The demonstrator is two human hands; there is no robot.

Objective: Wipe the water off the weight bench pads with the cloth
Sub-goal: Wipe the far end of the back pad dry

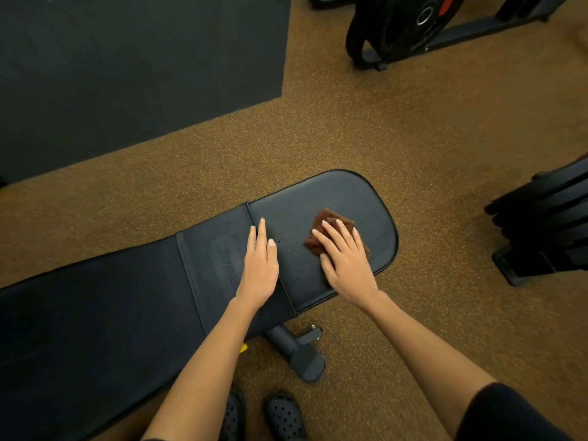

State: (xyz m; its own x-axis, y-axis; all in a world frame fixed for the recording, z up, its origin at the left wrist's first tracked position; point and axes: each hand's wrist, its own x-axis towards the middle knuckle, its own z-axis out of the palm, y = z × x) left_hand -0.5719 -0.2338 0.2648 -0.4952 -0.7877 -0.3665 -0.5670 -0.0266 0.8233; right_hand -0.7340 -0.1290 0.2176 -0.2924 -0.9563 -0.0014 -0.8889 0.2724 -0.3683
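Observation:
A black weight bench lies across the view, its long back pad [95, 319] at the left and its rounded seat pad [359, 198] at the right. A folded brown cloth [321, 222] lies on the seat pad. My right hand [345, 254] presses flat on the cloth with its fingers spread. My left hand [259, 265] rests flat on the bench at the seam between the two pads, fingers straight. Small water droplets [291, 243] speckle the seat pad between my hands and near its right end.
The floor is brown speckled rubber, with a dark mat [127, 65] at the upper left. A weight plate on a rack [404, 23] stands at the upper right, and dark equipment [547, 224] at the right edge. The bench foot [299, 354] and my shoes [283, 415] are below.

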